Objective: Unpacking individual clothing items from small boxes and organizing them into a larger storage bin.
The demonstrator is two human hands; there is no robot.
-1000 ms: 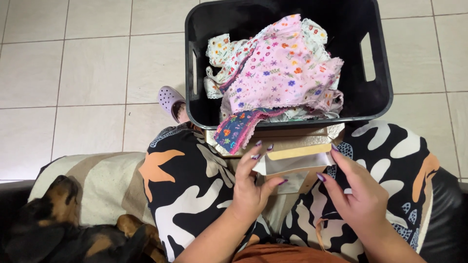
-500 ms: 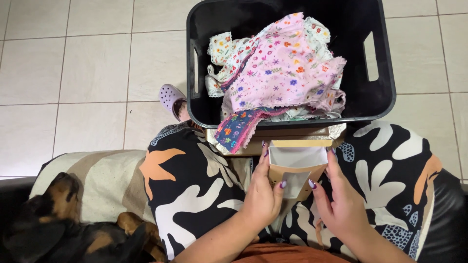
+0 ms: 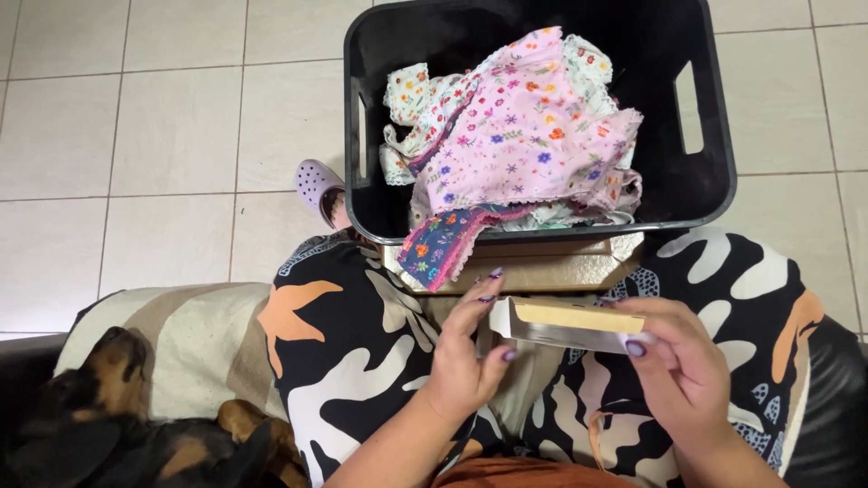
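Note:
Over my lap, my right hand (image 3: 680, 366) pinches the right end of a small flat cardboard box (image 3: 568, 324), white outside and tan inside. My left hand (image 3: 467, 357) has its fingers spread and touches the box's left end with its fingertips. Just beyond the box, a larger brown cardboard piece (image 3: 542, 265) lies across my knees. A black plastic bin (image 3: 705, 181) stands on the floor past my knees. It holds a heap of floral cloth pieces (image 3: 520, 145), pink, white and dark blue, and one dark blue piece hangs over its near rim.
My legs wear black trousers (image 3: 353, 352) with white and orange shapes. A black and tan dog (image 3: 117, 425) lies at my left on a beige striped cover (image 3: 181, 343). A lilac clog (image 3: 318, 185) shows beside the bin on the pale tiled floor (image 3: 163, 136).
The small box has turned from upright between both hands to lying sideways. My right hand has shifted right to hold its end, and my left hand has opened against the other end.

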